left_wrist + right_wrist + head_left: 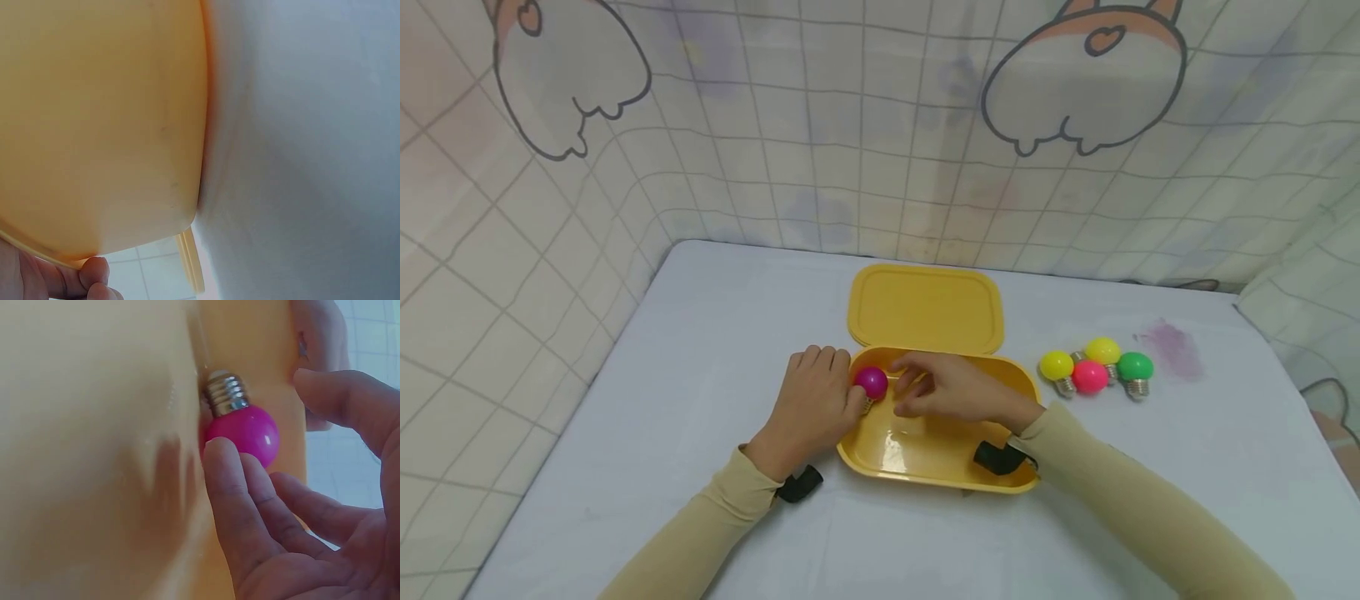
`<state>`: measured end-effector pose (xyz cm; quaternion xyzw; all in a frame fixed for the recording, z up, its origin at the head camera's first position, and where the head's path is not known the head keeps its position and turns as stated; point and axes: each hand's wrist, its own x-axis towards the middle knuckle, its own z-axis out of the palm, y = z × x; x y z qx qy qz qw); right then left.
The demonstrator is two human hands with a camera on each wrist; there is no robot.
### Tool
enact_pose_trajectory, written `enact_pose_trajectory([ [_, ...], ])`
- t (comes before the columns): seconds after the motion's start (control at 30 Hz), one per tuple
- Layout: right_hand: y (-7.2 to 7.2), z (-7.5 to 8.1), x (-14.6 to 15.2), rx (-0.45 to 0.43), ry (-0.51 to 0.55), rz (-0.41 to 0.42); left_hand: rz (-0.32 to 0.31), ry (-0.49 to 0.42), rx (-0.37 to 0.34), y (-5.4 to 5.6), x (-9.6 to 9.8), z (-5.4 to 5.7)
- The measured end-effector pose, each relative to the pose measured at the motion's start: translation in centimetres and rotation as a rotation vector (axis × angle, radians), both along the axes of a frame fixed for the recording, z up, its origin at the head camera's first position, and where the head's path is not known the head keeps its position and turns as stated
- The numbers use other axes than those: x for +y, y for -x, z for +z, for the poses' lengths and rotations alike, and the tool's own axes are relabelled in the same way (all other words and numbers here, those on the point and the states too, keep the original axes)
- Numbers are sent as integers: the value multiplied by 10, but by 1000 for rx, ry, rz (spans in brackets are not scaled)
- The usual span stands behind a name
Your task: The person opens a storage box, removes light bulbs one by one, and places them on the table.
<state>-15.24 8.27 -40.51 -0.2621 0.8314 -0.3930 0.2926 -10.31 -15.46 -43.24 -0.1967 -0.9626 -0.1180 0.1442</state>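
A yellow plastic container (917, 477) stands on the table, and my left hand (817, 400) grips its left rim. In the left wrist view, curled fingers (94, 272) show at that rim beside the container's outer wall (106, 137). Inside, at the left end, lies a magenta light bulb (871, 382) with a silver screw base. Over the container, my right hand (951, 387) reaches toward the bulb with thumb and fingers spread apart. In the right wrist view its fingertips overlap the lower part of the bulb (250, 431), while the thumb stays apart from it.
The yellow lid (927, 308) lies flat behind the container. To the right several bulbs are grouped: yellow ones (1056, 365), a pink one (1090, 377) and a green one (1135, 367). A pinkish stain (1174, 348) marks the white tablecloth, and a grid-patterned curtain (850, 150) hangs behind.
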Motion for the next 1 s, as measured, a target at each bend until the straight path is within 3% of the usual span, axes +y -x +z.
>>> enact_pose_trajectory([
  [0.2,2,-2,-4,-54,0,-6,2,0,-9,-1,0,1],
  [0.47,2,-5,-6,-94,-17,65,6,1,-37,0,0,0],
  [0.67,0,-8,-8,-133,-13,71,11,-7,-36,0,0,0],
  [1.0,-6,-13,-21,-63,13,35,-7,-23,20,1,-1,-2],
])
